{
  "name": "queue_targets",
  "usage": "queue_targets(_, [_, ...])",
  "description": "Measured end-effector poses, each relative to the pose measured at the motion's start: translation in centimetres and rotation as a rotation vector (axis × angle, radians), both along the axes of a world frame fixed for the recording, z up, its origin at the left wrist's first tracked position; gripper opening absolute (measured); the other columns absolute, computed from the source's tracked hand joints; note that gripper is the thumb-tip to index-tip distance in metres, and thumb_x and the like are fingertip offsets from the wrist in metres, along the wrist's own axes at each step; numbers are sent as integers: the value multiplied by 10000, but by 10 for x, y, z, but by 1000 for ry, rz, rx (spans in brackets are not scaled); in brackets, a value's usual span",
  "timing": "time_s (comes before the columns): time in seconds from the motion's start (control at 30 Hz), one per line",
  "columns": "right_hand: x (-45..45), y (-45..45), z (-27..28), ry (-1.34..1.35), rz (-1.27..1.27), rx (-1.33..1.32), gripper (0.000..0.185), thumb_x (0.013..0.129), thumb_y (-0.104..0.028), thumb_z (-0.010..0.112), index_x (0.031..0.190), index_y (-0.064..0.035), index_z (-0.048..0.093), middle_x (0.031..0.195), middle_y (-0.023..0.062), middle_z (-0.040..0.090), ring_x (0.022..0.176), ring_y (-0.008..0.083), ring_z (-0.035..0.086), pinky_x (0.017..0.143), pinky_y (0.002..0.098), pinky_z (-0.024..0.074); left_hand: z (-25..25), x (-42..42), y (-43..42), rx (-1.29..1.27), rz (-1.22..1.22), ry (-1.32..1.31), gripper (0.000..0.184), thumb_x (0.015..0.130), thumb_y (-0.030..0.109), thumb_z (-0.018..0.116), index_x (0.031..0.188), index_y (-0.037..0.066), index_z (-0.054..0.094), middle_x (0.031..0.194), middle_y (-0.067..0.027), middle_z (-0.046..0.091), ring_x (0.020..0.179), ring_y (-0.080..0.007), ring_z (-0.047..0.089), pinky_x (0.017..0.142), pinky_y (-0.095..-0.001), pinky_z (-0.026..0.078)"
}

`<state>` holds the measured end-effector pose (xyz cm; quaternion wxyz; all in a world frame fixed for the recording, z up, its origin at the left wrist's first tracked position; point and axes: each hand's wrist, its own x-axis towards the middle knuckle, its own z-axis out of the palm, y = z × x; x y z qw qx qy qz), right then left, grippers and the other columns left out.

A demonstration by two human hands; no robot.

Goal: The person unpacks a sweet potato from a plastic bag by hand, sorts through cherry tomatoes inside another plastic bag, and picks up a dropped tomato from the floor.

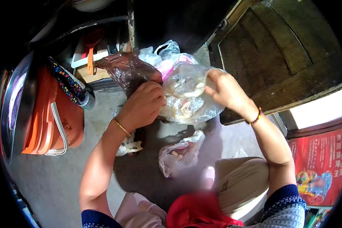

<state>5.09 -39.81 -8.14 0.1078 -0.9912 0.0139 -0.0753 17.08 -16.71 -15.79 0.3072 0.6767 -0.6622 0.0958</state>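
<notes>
A clear plastic bag [193, 108] with pale pieces inside, whose kind I cannot make out, hangs between my two hands. My left hand [145, 102] is closed at its left side, fingertips curled against the plastic. My right hand [228, 89] pinches the bag's upper right edge between thumb and fingers. Behind the left hand is a crumpled dark brown plastic bag [127, 70]; whether the hand also touches it is unclear. Below, on the floor, lies another clear bag [181, 154] with several small pale and reddish things in it.
An open wooden cabinet door [269, 49] stands at the right. Pink and clear bags [171, 60] bunch up behind the held bag. Nested orange buckets [60, 121] stand at the left, beneath an orange spatula [90, 57]. A smaller bag [129, 148] lies by my left forearm.
</notes>
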Motion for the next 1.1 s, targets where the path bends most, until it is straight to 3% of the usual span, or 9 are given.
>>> queue_targets(0.27, [10,35,-9,-23,418,-313,283,629,-42,569,910,-13,562,848,130,566,908,284,530,891,371,363,9,2,-20,-78,-199,63,88,668,21,547,754,35,532,889,-87,575,918,-246,528,865,-363,390])
queue_targets(0.37, [-1,30,-18,0,456,-269,197,615,-29,581,810,-20,610,758,118,584,880,274,540,906,359,372,7,12,-26,343,-150,-61,186,707,31,496,890,30,528,840,-140,585,831,-291,569,793,-418,405])
queue_targets(0.57, [-36,28,-11,528,674,-105,120,630,-57,583,726,14,579,824,131,579,851,300,544,881,365,440,-4,7,-37,375,298,97,275,721,107,488,969,-10,519,846,-199,607,746,-322,598,831,-400,411])
queue_targets(0.7, [-32,33,-19,574,449,-52,99,633,-26,570,720,19,556,814,140,548,822,331,533,822,373,458,-13,4,-40,117,263,88,414,722,78,490,1121,-28,458,917,-196,600,886,-311,576,846,-438,411])
queue_targets(0.77, [-16,35,-29,85,332,137,98,638,10,552,735,22,557,868,145,548,842,329,536,757,380,458,-14,3,-38,15,196,45,407,718,74,505,1109,-30,465,977,-201,588,965,-319,554,833,-452,422])
queue_targets(0.83, [0,33,-37,-6,355,166,112,673,14,539,780,10,574,904,159,571,822,313,561,697,391,454,-10,0,-36,0,161,-51,314,752,94,505,1049,-4,536,787,-150,592,831,-275,564,842,-414,409])
queue_targets(0.93, [16,25,-65,477,63,109,207,772,-120,537,944,-13,581,889,232,586,754,378,596,665,427,481,-11,-3,-41,79,66,-42,208,753,189,570,876,23,591,773,-131,578,797,-258,548,840,-398,402])
queue_targets(1.03, [11,28,-71,418,15,-65,306,810,-249,532,1016,-26,572,911,222,600,797,368,605,696,438,482,-7,-27,-35,-37,-96,99,235,721,277,635,750,49,588,794,-110,576,791,-244,539,833,-369,396])
queue_targets(1.1, [14,12,-104,550,-16,-104,379,818,-331,505,1059,-44,557,934,211,605,825,345,609,706,439,480,-9,-41,-30,114,-105,48,329,685,309,673,867,45,599,838,-80,574,841,-223,537,851,-347,385])
